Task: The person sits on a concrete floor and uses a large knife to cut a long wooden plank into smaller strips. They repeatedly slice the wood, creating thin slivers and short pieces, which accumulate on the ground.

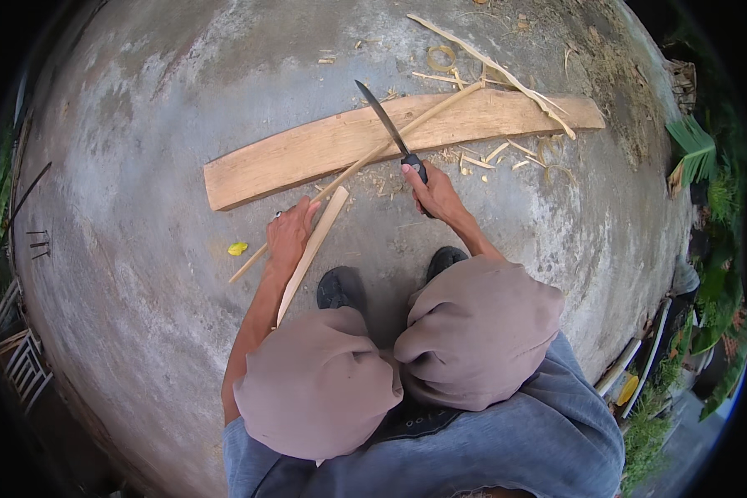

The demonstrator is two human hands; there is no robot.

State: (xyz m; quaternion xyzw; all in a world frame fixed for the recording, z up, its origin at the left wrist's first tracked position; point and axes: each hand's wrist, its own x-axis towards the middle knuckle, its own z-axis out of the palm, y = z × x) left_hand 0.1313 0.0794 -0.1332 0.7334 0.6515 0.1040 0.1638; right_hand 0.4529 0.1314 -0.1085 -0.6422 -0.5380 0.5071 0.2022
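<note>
My left hand (290,233) is closed around the lower part of a long thin wooden stick (351,172), which slants up to the right across a thick wooden plank (299,158) on the ground. A ring shows on one finger. In my right hand (436,196) is the dark handle of a knife (380,112); its long blade points up and to the left, over the plank and close to the stick. I cannot tell whether the blade touches the stick. Beside my left forearm lies a flat, pale strip of wood (314,249).
Wood shavings and chips (477,162) are scattered around the plank. A long split strip (506,73) crosses its right end, near a curled ring-like shaving (441,57). A small yellow object (237,248) lies left of my hand. Green plants (714,199) line the concrete's right edge.
</note>
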